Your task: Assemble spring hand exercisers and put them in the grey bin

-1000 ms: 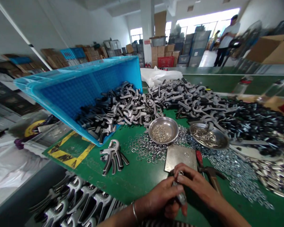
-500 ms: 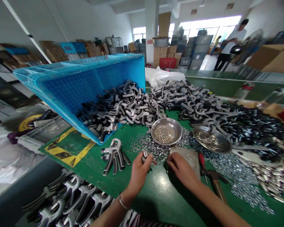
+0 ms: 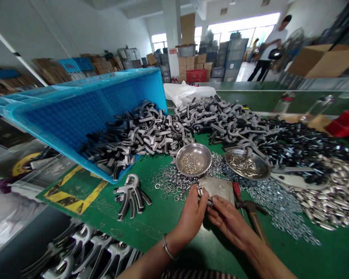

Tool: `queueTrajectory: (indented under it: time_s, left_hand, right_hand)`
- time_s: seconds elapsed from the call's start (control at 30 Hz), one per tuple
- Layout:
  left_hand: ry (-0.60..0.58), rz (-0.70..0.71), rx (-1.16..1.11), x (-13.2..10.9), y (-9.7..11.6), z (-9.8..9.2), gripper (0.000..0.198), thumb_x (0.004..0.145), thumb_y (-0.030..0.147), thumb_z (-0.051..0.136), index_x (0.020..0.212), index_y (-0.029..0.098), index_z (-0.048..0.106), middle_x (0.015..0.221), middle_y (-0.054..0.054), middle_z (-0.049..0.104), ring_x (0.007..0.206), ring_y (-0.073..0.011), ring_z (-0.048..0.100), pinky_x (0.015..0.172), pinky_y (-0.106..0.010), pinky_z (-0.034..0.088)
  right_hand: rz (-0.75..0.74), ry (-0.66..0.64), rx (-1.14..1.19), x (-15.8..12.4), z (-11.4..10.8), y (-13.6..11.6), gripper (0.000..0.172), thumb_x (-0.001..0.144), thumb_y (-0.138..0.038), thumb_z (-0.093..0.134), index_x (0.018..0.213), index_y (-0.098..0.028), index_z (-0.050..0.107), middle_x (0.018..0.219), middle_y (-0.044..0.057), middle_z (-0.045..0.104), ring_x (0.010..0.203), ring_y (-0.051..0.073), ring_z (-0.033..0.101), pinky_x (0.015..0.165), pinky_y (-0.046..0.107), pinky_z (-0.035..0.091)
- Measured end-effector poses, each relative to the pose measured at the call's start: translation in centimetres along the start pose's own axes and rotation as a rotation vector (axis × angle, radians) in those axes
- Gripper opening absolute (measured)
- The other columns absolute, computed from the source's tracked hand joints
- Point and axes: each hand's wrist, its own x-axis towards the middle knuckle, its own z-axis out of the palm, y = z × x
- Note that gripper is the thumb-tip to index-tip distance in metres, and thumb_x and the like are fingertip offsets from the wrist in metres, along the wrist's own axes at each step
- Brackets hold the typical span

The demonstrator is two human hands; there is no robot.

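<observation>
My left hand, with a bracelet at its wrist, is closed around a small metal coil spring. A dark piece shows beside the spring, mostly covered by the fingers. My right hand meets it from the right, its fingertips pinched at that piece; what they grip is too small to tell. Both hands are just in front of a flat metal plate bearing one loose ring. Left of them lie assembled hand grippers with grey-and-black handles. Loose metal rings spread behind my left hand.
A tipped blue crate spills grey handles. Two steel bowls hold small parts: one bowl behind the plate, another bowl farther right. A hammer, nuts and metal cylinders lie right. A person stands beyond.
My left hand has moved right with the spring. My right hand has come away from the plate's near edge and now touches the piece at my left fingers. The view has shifted slightly.
</observation>
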Motion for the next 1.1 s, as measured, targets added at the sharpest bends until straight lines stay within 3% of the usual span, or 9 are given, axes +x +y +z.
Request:
queueTrajectory:
  time_s: [0.1, 0.23, 0.37, 0.6, 0.67, 0.77, 0.87, 0.97, 1.1]
  left_hand:
    - [0.003, -0.014, 0.037, -0.1, 0.1, 0.4, 0.029, 0.098, 0.048, 0.046, 0.099, 0.021, 0.058, 0.104, -0.011, 0.064, 0.106, -0.0246, 0.057, 0.097, -0.038, 0.042]
    - [-0.045, -0.018, 0.026, -0.3, 0.7, 0.7, 0.030, 0.100, 0.048, 0.042, 0.097, 0.022, 0.057, 0.098, -0.009, 0.064, 0.094, -0.0219, 0.059, 0.089, -0.034, 0.045]
    - [-0.113, -0.015, -0.017, -0.7, 1.2, 0.4, 0.031, 0.100, 0.048, 0.042, 0.100, 0.022, 0.058, 0.099, -0.008, 0.066, 0.095, -0.0216, 0.061, 0.089, -0.033, 0.046]
    - [-0.143, -0.119, -0.067, 0.9, -0.3, 1.0, 0.043, 0.089, 0.062, 0.054, 0.092, 0.021, 0.063, 0.093, -0.008, 0.069, 0.091, -0.0239, 0.063, 0.084, -0.034, 0.050]
    - [-0.180, -0.132, -0.107, 1.6, -0.3, 1.3, 0.047, 0.088, 0.066, 0.052, 0.087, 0.020, 0.064, 0.086, -0.007, 0.067, 0.082, -0.0221, 0.063, 0.076, -0.032, 0.051]
    - [-0.191, -0.147, -0.133, 2.6, 0.1, 1.9, 0.053, 0.085, 0.071, 0.052, 0.083, 0.020, 0.063, 0.081, -0.006, 0.065, 0.072, -0.0194, 0.060, 0.067, -0.029, 0.051]
    - [-0.194, -0.183, -0.157, 2.6, 0.3, 3.2, 0.057, 0.082, 0.075, 0.053, 0.083, 0.019, 0.063, 0.081, -0.006, 0.065, 0.071, -0.0188, 0.060, 0.067, -0.029, 0.050]
    - [-0.268, -0.218, -0.174, 1.7, 0.2, 5.0, 0.059, 0.083, 0.076, 0.053, 0.082, 0.018, 0.062, 0.080, -0.006, 0.066, 0.070, -0.0179, 0.059, 0.066, -0.028, 0.049]
    - [-0.294, -0.203, -0.145, 0.7, -0.3, 6.2, 0.060, 0.082, 0.076, 0.053, 0.080, 0.017, 0.063, 0.072, -0.004, 0.064, 0.063, -0.0156, 0.056, 0.062, -0.026, 0.045]
  right_hand:
    - [-0.087, 0.001, -0.248, -0.7, -0.6, -0.5, 0.031, 0.084, -0.047, 0.074, 0.084, -0.020, 0.061, 0.068, -0.003, 0.059, 0.057, 0.011, 0.052, 0.051, 0.022, 0.041]
    - [-0.479, 0.099, -0.859, -1.5, -1.7, -1.6, 0.017, 0.087, -0.039, 0.070, 0.094, -0.024, 0.069, 0.085, 0.004, 0.072, 0.076, 0.020, 0.066, 0.072, 0.033, 0.053]
    - [-0.758, -0.047, -1.259, -1.8, -2.1, -2.0, 0.027, 0.096, -0.035, 0.055, 0.117, -0.027, 0.070, 0.103, 0.009, 0.076, 0.094, 0.027, 0.069, 0.086, 0.040, 0.053]
    - [-0.588, -0.104, -1.646, -3.2, -5.4, -2.7, 0.045, 0.103, -0.032, 0.043, 0.146, -0.024, 0.048, 0.108, 0.011, 0.073, 0.095, 0.023, 0.068, 0.083, 0.034, 0.053]
    - [-0.538, 0.007, -1.694, -3.8, -9.1, -5.1, 0.040, 0.102, -0.030, 0.046, 0.141, -0.029, 0.053, 0.116, 0.007, 0.070, 0.105, 0.021, 0.066, 0.091, 0.033, 0.051]
    - [-0.513, 0.558, -1.740, -3.8, -16.5, -11.0, 0.030, 0.101, -0.030, 0.044, 0.119, -0.020, 0.064, 0.113, 0.012, 0.070, 0.101, 0.024, 0.066, 0.089, 0.036, 0.052]
    - [-0.463, 0.799, -1.762, -2.2, -22.6, -17.4, 0.027, 0.100, -0.025, 0.044, 0.107, -0.011, 0.067, 0.104, 0.017, 0.069, 0.099, 0.027, 0.066, 0.090, 0.044, 0.051]
    - [-0.412, 0.924, -1.790, 0.7, -25.6, -22.1, 0.023, 0.098, -0.029, 0.057, 0.113, -0.013, 0.065, 0.114, 0.011, 0.067, 0.104, 0.024, 0.065, 0.092, 0.045, 0.053]
    - [-0.343, 1.010, -1.801, 4.3, -26.2, -25.5, 0.036, 0.095, -0.036, 0.064, 0.126, -0.017, 0.060, 0.127, 0.009, 0.062, 0.107, 0.024, 0.064, 0.089, 0.045, 0.055]
